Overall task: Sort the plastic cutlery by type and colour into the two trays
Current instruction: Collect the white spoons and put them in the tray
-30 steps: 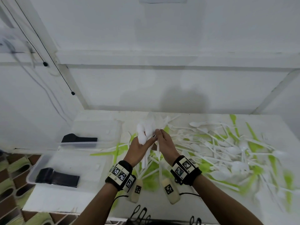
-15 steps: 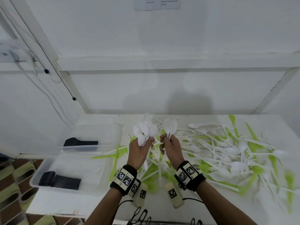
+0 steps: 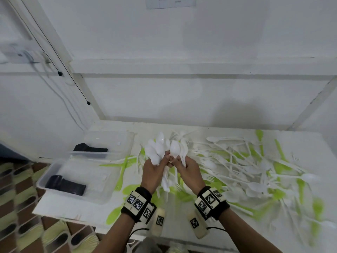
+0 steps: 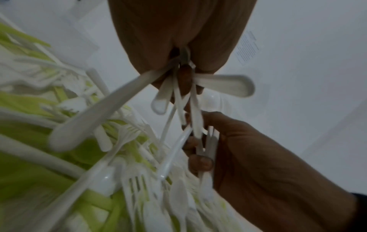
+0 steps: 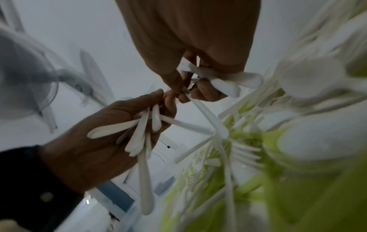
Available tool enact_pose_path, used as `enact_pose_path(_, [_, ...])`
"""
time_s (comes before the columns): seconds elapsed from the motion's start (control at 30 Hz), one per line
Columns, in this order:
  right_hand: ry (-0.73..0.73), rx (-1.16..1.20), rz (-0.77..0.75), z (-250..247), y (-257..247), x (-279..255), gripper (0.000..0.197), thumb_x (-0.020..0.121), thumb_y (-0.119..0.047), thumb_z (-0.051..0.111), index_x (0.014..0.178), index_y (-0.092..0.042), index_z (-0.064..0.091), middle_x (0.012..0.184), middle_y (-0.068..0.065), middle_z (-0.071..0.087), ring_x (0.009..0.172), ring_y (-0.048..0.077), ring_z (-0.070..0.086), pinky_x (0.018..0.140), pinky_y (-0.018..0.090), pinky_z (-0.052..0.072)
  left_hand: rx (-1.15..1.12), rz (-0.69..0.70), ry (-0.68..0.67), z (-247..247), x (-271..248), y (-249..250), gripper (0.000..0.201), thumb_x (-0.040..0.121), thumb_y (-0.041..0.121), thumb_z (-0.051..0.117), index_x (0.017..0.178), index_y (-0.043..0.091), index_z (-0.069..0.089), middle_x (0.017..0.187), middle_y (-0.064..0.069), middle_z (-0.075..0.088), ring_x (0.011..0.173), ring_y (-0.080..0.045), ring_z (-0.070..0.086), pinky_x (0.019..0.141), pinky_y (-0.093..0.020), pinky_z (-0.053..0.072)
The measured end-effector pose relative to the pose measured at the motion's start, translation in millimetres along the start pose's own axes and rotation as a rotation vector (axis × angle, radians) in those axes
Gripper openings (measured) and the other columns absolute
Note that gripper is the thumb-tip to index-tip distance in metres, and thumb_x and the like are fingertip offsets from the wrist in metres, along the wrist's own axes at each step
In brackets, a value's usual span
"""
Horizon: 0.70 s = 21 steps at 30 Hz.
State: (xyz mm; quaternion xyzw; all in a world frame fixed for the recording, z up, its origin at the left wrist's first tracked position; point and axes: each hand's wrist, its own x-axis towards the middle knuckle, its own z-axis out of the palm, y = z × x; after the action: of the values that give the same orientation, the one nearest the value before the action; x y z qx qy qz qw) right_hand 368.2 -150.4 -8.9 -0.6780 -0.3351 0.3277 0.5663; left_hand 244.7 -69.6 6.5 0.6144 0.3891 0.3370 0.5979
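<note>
Wall notice [image 3: 171, 2] above table [image 3: 209, 131]: print too blurred to read. White walls. Left hand [image 3: 152, 170] grips white spoons [image 3: 156, 149]; right hand [image 3: 188, 170] pinches, probably, few more spoons [image 3: 175, 148] above table.

My right hand [image 3: 188, 170] lifted its white spoons [image 3: 179, 149] off the table. It then closed back in, fingertips now touching my left hand [image 3: 152, 171] with its spoon bunch [image 3: 155, 148].

Both arms reach forward, side by side, with the hands lifted up and the backs facing the head camera. The left hand [image 3: 152, 170] has its fingers curled tight in a grip. The right hand [image 3: 189, 171] is curled too, and its fingertips [image 5: 204, 92] pinch. The two hands touch at the fingers. Each wrist wears a black band.
</note>
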Motion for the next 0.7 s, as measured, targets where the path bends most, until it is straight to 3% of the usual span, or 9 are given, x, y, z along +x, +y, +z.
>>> enact_pose_path(0.13, [0.043,-0.211,-0.075,-12.8,7.9,3.4,0.020,0.104,-0.016,0.049,0.100,-0.013,0.069,0.086,-0.015,0.068,0.079,-0.007,0.063,0.068,0.011,0.044,0.073,0.006,0.016,-5.0,-3.6,-7.3,0.021,0.104,0.026,0.059,0.110,0.018,0.077,0.075,-0.004,0.069,0.063,-0.018,0.064,0.065,-0.029,0.052])
enact_pose_path(0.23, [0.087,-0.254,-0.027,-20.9,5.1,13.0,0.025,0.101,-0.010,0.046,0.096,-0.014,0.070,0.066,-0.013,0.058,0.058,0.000,0.053,0.059,0.019,0.038,0.141,-0.017,0.046,-13.4,8.9,-9.4,0.023,0.105,0.027,0.056,0.100,0.017,0.076,0.066,0.001,0.061,0.053,-0.015,0.052,0.056,-0.025,0.044])
enact_pose_path(0.3, [0.125,-0.260,0.021,-24.8,4.5,18.9,0.025,0.100,-0.011,0.048,0.090,-0.010,0.071,0.056,-0.019,0.056,0.056,-0.005,0.054,0.059,0.011,0.038,0.183,-0.010,0.053,-18.8,20.0,-6.2,0.023,0.104,0.026,0.057,0.096,0.015,0.075,0.066,0.005,0.062,0.051,-0.013,0.049,0.053,-0.022,0.042])
enact_pose_path(0.33, [0.132,-0.255,0.044,-25.8,5.7,22.6,0.026,0.099,-0.014,0.050,0.087,-0.011,0.072,0.054,-0.022,0.057,0.056,-0.005,0.056,0.063,0.012,0.044,0.204,-0.005,0.048,-21.2,26.0,-4.7,0.023,0.103,0.027,0.058,0.094,0.015,0.076,0.064,0.006,0.061,0.050,-0.012,0.049,0.052,-0.021,0.042])
enact_pose_path(0.4, [0.133,-0.241,0.080,-25.5,5.3,32.6,0.025,0.095,-0.021,0.055,0.078,-0.013,0.071,0.055,-0.017,0.060,0.055,0.004,0.056,0.067,0.030,0.054,0.246,0.013,0.031,-24.7,38.4,-0.2,0.026,0.102,0.031,0.060,0.090,0.016,0.076,0.056,0.007,0.055,0.048,-0.015,0.049,0.051,-0.020,0.043])
enact_pose_path(0.5, [0.153,-0.330,0.104,-22.0,2.9,55.3,0.030,0.090,-0.028,0.065,0.064,-0.013,0.061,0.058,-0.006,0.049,0.060,0.016,0.050,0.067,0.034,0.044,0.251,0.029,0.002,-28.9,53.2,5.9,0.031,0.101,0.035,0.061,0.083,0.014,0.075,0.052,0.004,0.053,0.046,-0.018,0.048,0.050,-0.021,0.042])
enact_pose_path(0.57, [0.136,-0.330,0.141,-19.9,-1.9,74.7,0.022,0.091,-0.030,0.065,0.071,-0.024,0.071,0.058,-0.011,0.051,0.061,0.017,0.053,0.065,0.034,0.046,0.251,0.041,-0.019,-35.2,58.2,8.0,0.034,0.101,0.037,0.061,0.081,0.015,0.075,0.049,0.002,0.054,0.045,-0.016,0.051,0.052,-0.020,0.044])
enact_pose_path(0.63, [0.118,-0.353,0.114,-17.7,-6.3,99.0,0.030,0.096,-0.020,0.055,0.084,-0.036,0.077,0.061,-0.011,0.054,0.057,0.016,0.052,0.064,0.038,0.050,0.242,0.052,-0.043,-45.7,61.3,6.8,0.035,0.102,0.038,0.059,0.080,0.017,0.076,0.047,-0.001,0.055,0.047,-0.015,0.054,0.058,-0.019,0.046])
enact_pose_path(0.7, [0.104,-0.480,0.098,-17.2,-13.7,123.5,0.035,0.101,-0.014,0.047,0.108,-0.031,0.076,0.082,0.006,0.066,0.072,0.029,0.062,0.079,0.046,0.054,0.216,0.048,-0.051,-55.2,62.0,2.5,0.034,0.102,0.038,0.059,0.080,0.020,0.077,0.049,-0.008,0.057,0.051,-0.014,0.057,0.064,-0.020,0.049])
